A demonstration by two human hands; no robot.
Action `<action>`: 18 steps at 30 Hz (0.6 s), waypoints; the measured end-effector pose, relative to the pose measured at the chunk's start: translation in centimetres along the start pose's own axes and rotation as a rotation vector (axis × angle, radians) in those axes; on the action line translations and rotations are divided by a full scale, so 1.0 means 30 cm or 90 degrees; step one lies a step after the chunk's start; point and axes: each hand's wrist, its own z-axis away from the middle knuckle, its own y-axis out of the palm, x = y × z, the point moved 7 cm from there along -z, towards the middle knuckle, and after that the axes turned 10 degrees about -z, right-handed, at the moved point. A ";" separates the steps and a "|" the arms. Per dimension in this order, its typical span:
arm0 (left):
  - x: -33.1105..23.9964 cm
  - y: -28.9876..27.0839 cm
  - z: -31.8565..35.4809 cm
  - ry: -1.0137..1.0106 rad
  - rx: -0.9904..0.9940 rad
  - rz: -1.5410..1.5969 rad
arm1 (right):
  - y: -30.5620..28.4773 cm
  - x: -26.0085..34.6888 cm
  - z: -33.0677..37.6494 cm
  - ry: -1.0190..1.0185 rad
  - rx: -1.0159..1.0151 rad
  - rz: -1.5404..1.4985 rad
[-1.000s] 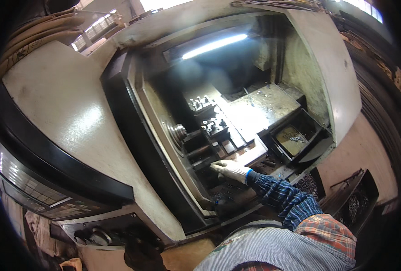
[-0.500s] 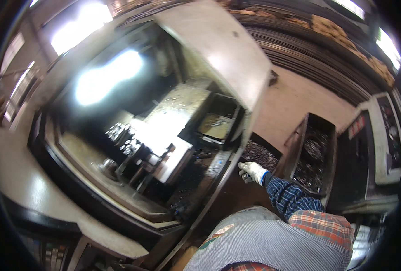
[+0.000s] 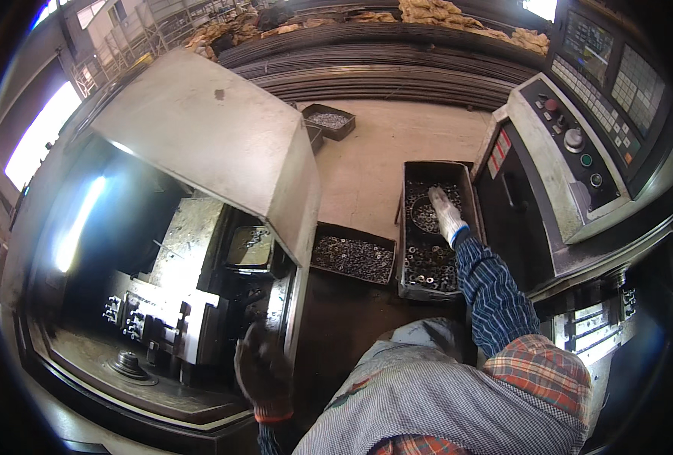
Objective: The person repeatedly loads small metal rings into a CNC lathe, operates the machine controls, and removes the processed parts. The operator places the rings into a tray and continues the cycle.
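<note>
My right hand [image 3: 447, 215], in a white knit glove, reaches over a long dark metal tray [image 3: 468, 176]. Its fingers stretch forward above a round container [image 3: 421, 215] of small metal parts standing in the tray, and no part shows in them. Loose metal rings [image 3: 427, 267] lie in the tray's near end. My left hand [image 3: 264, 371], in a dark, stained glove with an orange cuff, is raised at the near right edge of the left machine's opening. Its fingers look apart and hold nothing I can see, though it is slightly blurred.
The left machine's lit work area [image 3: 171, 318] is open beside a pale metal cover [image 3: 223, 129]. A shallow bin of small rings [image 3: 352, 256] adjoins the tray. On the right stands a control panel [image 3: 579, 144]. Long bars [image 3: 382, 64] are stacked behind, near a small box [image 3: 329, 121].
The view has turned to the right. My right hand has gone from beside the machine opening to above the tray, its fingers now stretched out. My left hand has come into view.
</note>
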 end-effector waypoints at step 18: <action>0.455 1.061 -0.135 -0.458 0.444 0.252 | 0.383 0.757 0.581 -0.467 0.422 0.731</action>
